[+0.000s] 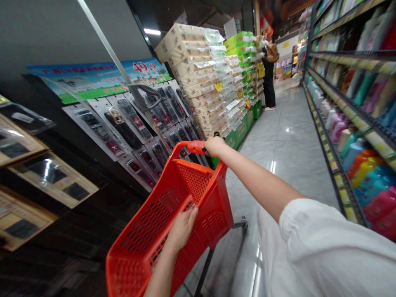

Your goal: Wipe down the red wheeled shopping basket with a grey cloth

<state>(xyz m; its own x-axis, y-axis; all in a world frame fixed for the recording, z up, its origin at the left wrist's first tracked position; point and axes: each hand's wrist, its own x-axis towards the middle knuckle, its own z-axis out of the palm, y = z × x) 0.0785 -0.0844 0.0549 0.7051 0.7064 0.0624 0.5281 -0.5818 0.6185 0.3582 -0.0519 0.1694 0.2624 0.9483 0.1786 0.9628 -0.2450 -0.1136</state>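
Note:
A red plastic shopping cart basket (pixel 145 231) with perforated walls tilts in front of me in a store aisle. My right hand (pixel 214 146) is closed around the red handle (pixel 193 146) at the basket's far end, arm stretched out from a white sleeve. My left hand (pixel 182 227) reaches inside the basket, fingers laid flat against its mesh wall. I see nothing lying in the basket. The cart's grey metal frame and a wheel (pixel 244 224) show beneath it on the tiled floor.
A wall of packaged items on hooks (pixel 139 123) runs along the left. Stacked tissue packs (pixel 201 74) stand ahead. Shelves of coloured bottles (pixel 355 136) line the right. A person (pixel 268 78) stands far down the grey tiled aisle (pixel 287 140).

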